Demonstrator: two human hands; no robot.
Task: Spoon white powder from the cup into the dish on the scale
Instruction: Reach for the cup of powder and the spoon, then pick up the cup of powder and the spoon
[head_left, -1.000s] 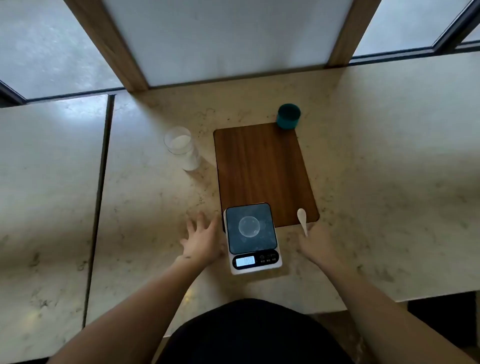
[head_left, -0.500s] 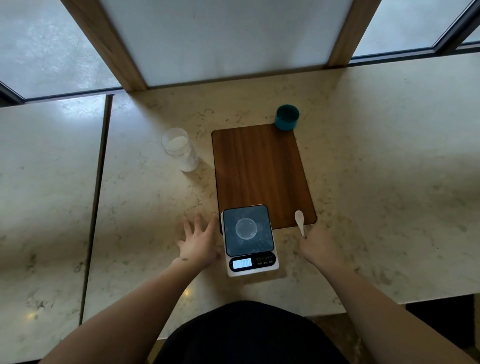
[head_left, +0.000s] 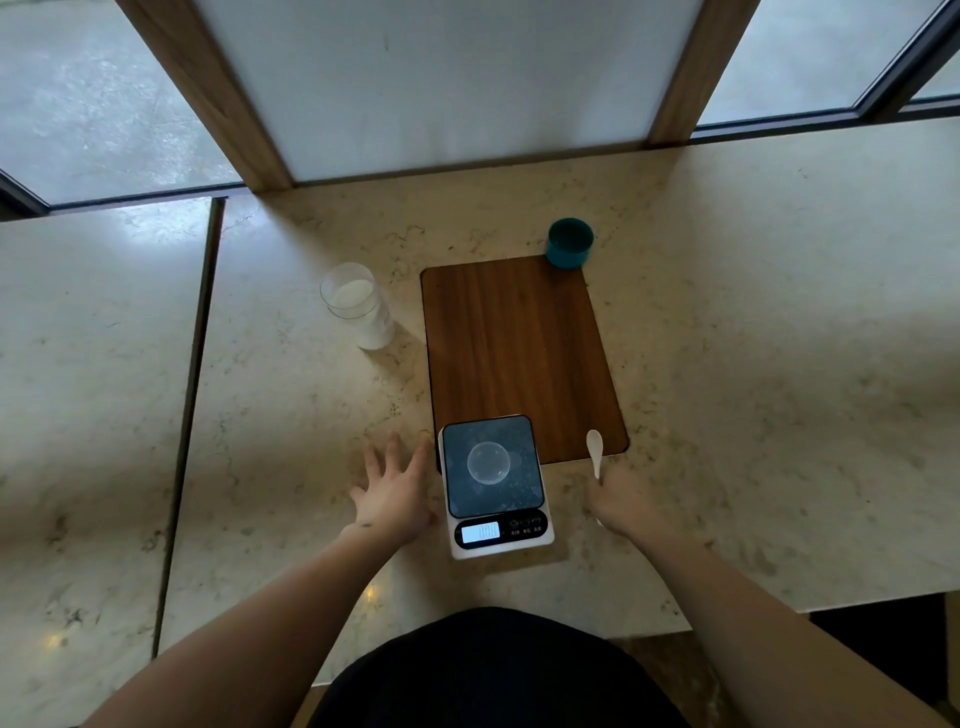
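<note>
Table (head_left: 753, 364) carrying it all; board (head_left: 514, 353) lying ahead of both hands. Scale (head_left: 493, 483) sitting between them, empty dish (head_left: 487, 462) on it. Cup (head_left: 358, 306) standing ahead-left of left hand (head_left: 392, 493), which is hovering spread, holding nothing. Right hand (head_left: 621, 501) is gripping spoon (head_left: 595, 451), bowl forward. Next: steady cup with left, scoop shallow, carry level. Versus earlier: hands barely moving; view shifting slightly.

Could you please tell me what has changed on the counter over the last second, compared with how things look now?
Very little. The right hand keeps its hold on the white spoon, and the left hand stays open and spread on the counter beside the scale. Nothing was picked up or let go. The glass dish, the cup of powder, the teal cup and the wooden board are unmoved; only the view shifted slightly.
</note>
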